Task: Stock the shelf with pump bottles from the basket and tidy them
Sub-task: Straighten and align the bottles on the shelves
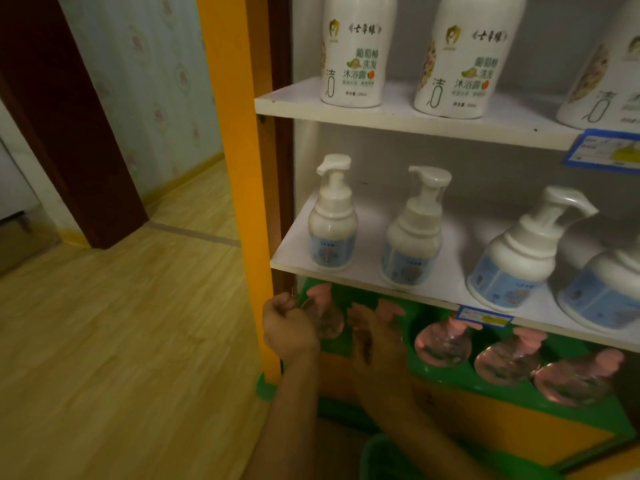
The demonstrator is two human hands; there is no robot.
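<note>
Several clear pump bottles with pink pumps stand in a row on the green bottom shelf (412, 318). My left hand (287, 327) grips the leftmost pink pump bottle (323, 315) at the shelf's left end. My right hand (375, 336) holds the second pink pump bottle (391, 308), whose body is mostly hidden behind the hand. Three more pink pump bottles (443, 342) follow to the right. A green basket (381, 452) shows at the bottom edge, partly hidden by my forearms.
White foam pump bottles (332, 220) stand on the white middle shelf (367, 271). Tall white shampoo bottles (356, 50) stand on the shelf above. An orange upright post (239, 168) bounds the shelf on the left. Wooden floor (121, 323) lies to the left.
</note>
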